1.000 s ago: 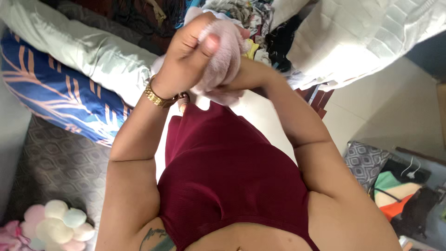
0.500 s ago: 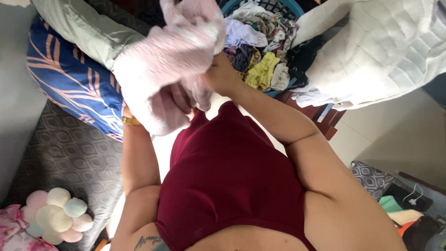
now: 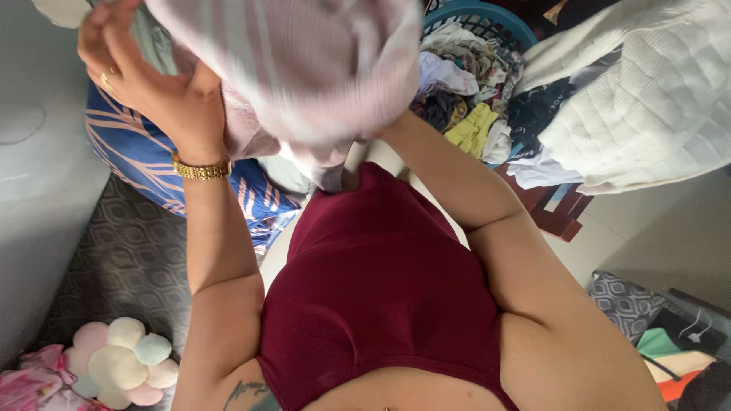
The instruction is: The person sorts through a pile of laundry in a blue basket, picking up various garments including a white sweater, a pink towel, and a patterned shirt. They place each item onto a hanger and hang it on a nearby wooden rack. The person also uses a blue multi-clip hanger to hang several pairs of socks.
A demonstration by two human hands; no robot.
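both arms raised — left hand fingers curled in grip, right hand hidden.

A pale tiled floor carries a round blue plastic laundry basket heaped with mixed clothes. Right of the basket lies a white quilted blanket. Left of it, a grey patterned rug holds a pastel flower-shaped cushion.

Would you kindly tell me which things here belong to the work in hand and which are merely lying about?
In hand:
- pale pink garment, gripped by the left hand; right hand hidden behind it
- blue laundry basket of mixed clothes

Lying about:
- white quilted blanket
- blue leaf-print cushion
- pastel flower cushion
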